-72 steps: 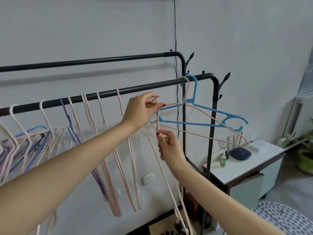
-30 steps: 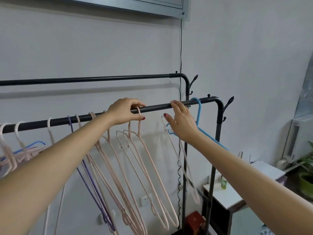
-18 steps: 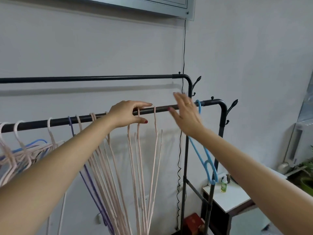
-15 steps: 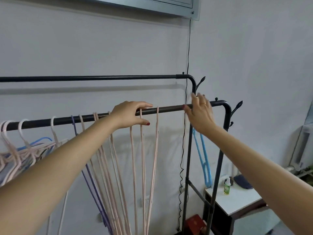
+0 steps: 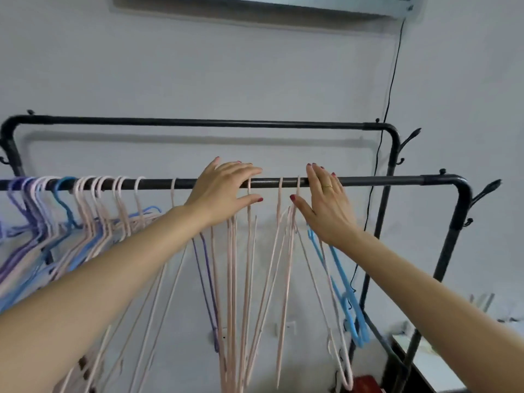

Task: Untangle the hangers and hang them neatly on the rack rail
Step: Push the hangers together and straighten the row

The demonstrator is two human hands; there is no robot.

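Note:
The black front rail (image 5: 382, 180) runs across the view at hand height. My left hand (image 5: 224, 191) rests on it with straight fingers, touching the hook of a pink hanger (image 5: 249, 251). My right hand (image 5: 326, 202) lies flat against the rail just to the right, beside two more pink hangers (image 5: 286, 251). A blue hanger (image 5: 344, 285) dangles below my right wrist. Several pink, purple and blue hangers (image 5: 85, 217) crowd the left part of the rail, overlapping one another.
A second black rail (image 5: 198, 123) runs behind, close to the wall. Coat hooks (image 5: 485, 191) stick out at the rack's right corner posts. A black cable (image 5: 388, 95) drops down the wall. A white tabletop (image 5: 436, 367) sits at lower right.
My right hand slid left along the rail, bringing the blue hanger toward the pink ones. The camera turned left, showing more of the crowded hangers. My left hand stayed on the rail.

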